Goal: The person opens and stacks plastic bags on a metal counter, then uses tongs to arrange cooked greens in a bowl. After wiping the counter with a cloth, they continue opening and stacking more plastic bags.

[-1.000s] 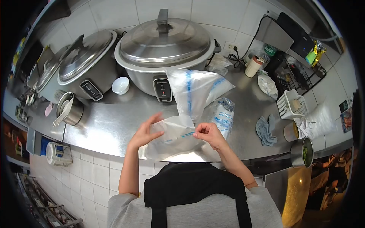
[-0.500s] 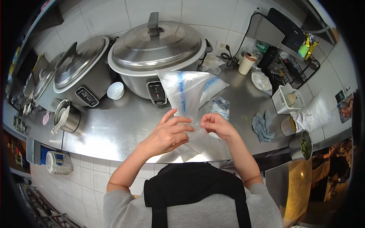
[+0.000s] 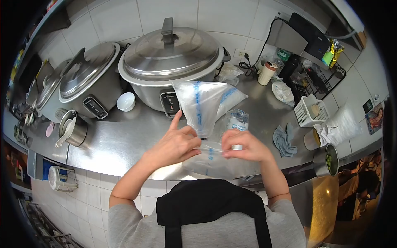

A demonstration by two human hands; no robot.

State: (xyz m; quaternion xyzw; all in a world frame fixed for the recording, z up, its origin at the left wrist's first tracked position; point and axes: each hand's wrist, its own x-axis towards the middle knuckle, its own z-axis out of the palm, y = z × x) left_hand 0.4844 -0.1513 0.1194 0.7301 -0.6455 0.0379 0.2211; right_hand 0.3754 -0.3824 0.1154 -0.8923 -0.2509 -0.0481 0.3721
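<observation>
A clear plastic bag [image 3: 210, 160] with blue print is stretched between my two hands, its lower part hanging over the counter's front edge. My left hand [image 3: 178, 142] pinches its left side at the top, with the index finger pointing up and away. At the opposite side, my right hand [image 3: 245, 145] grips the bag between thumb and fingers. Just beyond them, a pale plastic bag with a blue stripe [image 3: 198, 101] leans in front of the large rice cooker [image 3: 169, 62]. A second pale bag [image 3: 232, 98] lies behind it. Near my right hand is a small clear packet [image 3: 238, 118].
Two more cookers [image 3: 89, 78] stand at left, with a white bowl [image 3: 125, 101] and a metal pot [image 3: 76, 129] before them. On the right are a blue-grey cloth [image 3: 284, 140], a white basket [image 3: 308, 113], a lidded cup [image 3: 267, 73] and a pot of green pieces [image 3: 327, 160].
My hands have moved apart and slightly down, drawing the clear bag flat and wide between them. My left index finger now points upward.
</observation>
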